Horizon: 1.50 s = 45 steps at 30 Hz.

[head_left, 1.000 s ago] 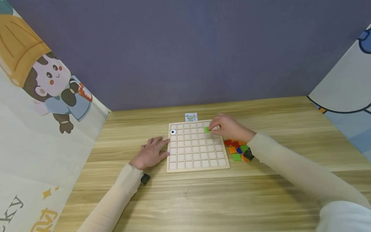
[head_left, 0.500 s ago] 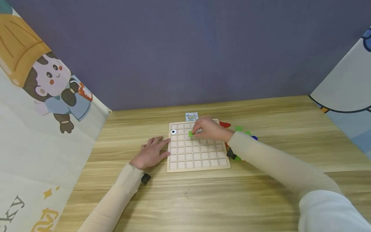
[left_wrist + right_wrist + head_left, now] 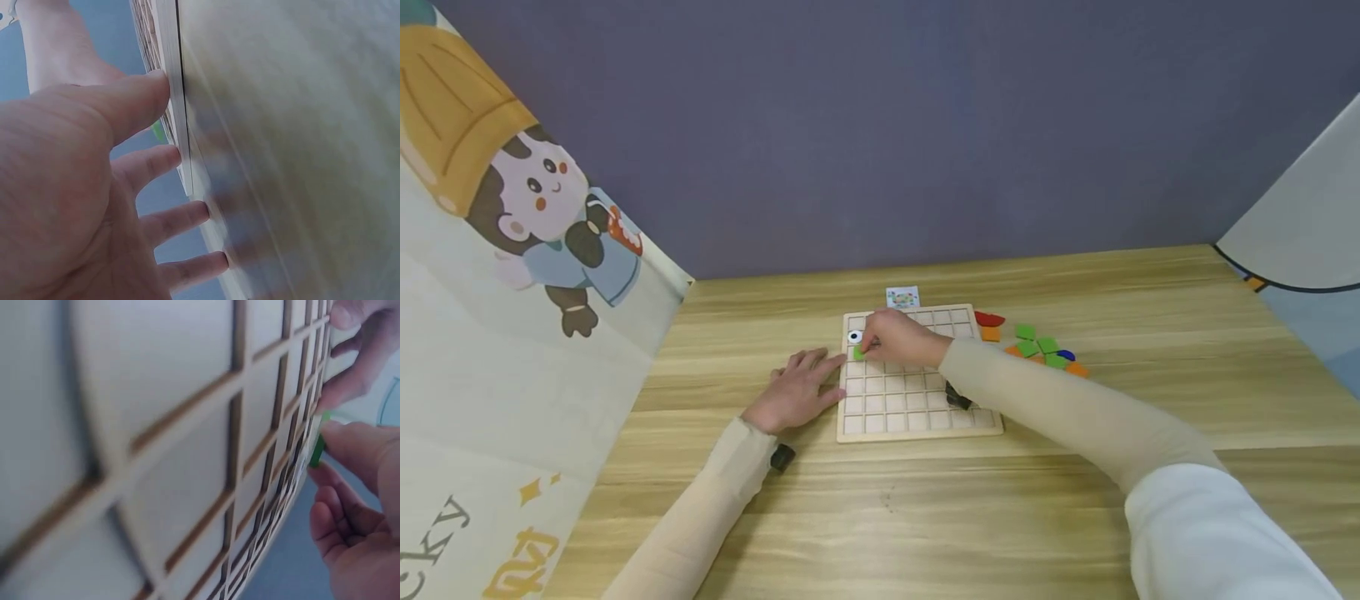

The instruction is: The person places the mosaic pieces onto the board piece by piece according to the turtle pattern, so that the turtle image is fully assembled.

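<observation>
The right hand [image 3: 898, 337] has its grip clamped on a green tile [image 3: 858, 353], thumb and fingertip pinching it by the edges. The tile is at the leftmost column of the gridded wooden board [image 3: 886, 403], just on the near side of a round white eye piece [image 3: 854, 337] with a dark centre; whether it is seated in a cell I cannot tell. The left hand [image 3: 797, 390] lies with its fingers apart and its grip around nothing, thumb and index fingertip touching the board's left edge, the other visible fingertips beside it. Behind the far edge, a small printed card [image 3: 902, 297] lies flat. Just beside the board's right edge are a red piece [image 3: 990, 319] with a curved side and an orange tile [image 3: 990, 334]; farther right, more green and orange tiles [image 3: 1048, 344] lie in a loose cluster with a dark blue piece [image 3: 1066, 356]. All of this rests on a wood-grained bench [image 3: 887, 533], backed by a blue-grey panel [image 3: 925, 142], with a cartoon figure [image 3: 550, 200] on the wall at left.
</observation>
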Each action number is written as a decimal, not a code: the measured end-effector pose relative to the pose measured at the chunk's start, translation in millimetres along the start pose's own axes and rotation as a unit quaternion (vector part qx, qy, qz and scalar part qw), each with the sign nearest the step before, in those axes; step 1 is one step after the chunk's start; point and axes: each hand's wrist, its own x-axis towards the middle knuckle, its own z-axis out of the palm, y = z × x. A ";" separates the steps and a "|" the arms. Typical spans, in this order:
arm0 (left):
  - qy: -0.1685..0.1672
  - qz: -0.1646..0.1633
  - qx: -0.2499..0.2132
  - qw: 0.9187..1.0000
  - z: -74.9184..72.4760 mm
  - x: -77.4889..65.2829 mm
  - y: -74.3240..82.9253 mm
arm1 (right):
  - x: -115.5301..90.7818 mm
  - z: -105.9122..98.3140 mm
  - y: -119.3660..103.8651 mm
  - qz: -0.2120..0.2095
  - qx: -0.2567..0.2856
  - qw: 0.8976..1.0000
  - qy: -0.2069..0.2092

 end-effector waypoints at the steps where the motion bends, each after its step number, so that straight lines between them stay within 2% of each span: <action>1: 0.000 0.001 0.000 1.000 -0.1 0.2 0.3 | 1.2 1.0 -1.2 0.004 -0.005 1.000 0.000; 7: -0.003 0.003 0.001 1.000 0.4 3.0 1.5 | 3.2 4.0 -5.1 0.043 -0.018 0.999 0.001; 12: -0.005 0.000 0.000 1.000 0.9 4.8 2.3 | 4.8 4.2 -6.5 0.049 -0.030 0.998 -0.005; 20: -0.004 -0.001 0.000 1.000 1.1 5.6 3.1 | 5.1 5.2 -6.4 0.030 -0.044 0.998 -0.013; 29: -0.002 0.000 -0.004 1.000 0.8 7.3 3.3 | 1.5 3.2 -7.3 -0.027 -0.061 0.998 -0.021; 33: 0.002 -0.001 -0.007 1.000 0.5 6.8 2.5 | 0.2 3.5 -8.8 -0.030 -0.064 0.997 -0.031; 39: 0.010 0.001 -0.002 1.000 0.9 6.0 1.6 | -6.1 -0.2 -5.4 0.008 -0.040 0.999 -0.032; 45: 0.011 -0.004 -0.002 1.000 -1.0 5.7 2.8 | -25.4 -23.1 7.9 0.043 0.006 0.999 -0.010</action>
